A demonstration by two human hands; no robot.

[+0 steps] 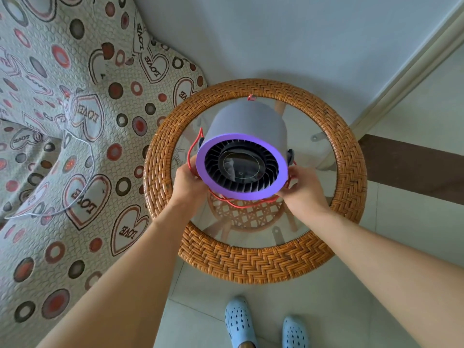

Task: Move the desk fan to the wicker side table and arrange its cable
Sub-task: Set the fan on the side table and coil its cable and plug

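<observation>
The desk fan, a grey cylinder with a purple top ring and black vanes, stands on the glass top of the round wicker side table. A red cable loops around its near side and up its left. My left hand grips the fan's left edge together with the cable. My right hand holds the right edge, pinching the red cable there. A red bit shows behind the fan.
A bed or sofa with a heart-patterned cover fills the left, a thin white cord lying on it. A wall and a door frame stand behind and right. My feet in blue clogs are on the tile floor.
</observation>
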